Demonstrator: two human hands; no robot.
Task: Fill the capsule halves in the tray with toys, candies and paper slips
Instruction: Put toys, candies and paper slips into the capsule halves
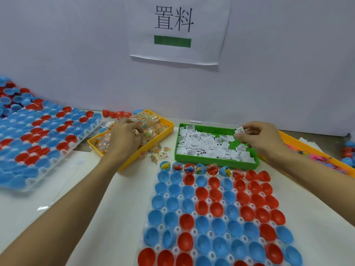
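A clear tray (194,232) in front of me holds many blue and red capsule halves (215,208). Several halves in its far row hold toys and candy; the rest look empty. My left hand (125,136) reaches into the yellow tray (165,131) of wrapped candies (151,121), fingers curled down among the packets. My right hand (258,136) hovers over the green tray (215,163) of white paper slips (203,144) and pinches one paper slip (240,129) between thumb and fingers.
A second clear tray (84,136) of blue and red halves lies at the left. An orange tray (299,143) with colourful toys sits at the right edge. Loose candies (159,153) lie between the yellow and green trays. A white wall with a paper sign (176,29) stands behind.
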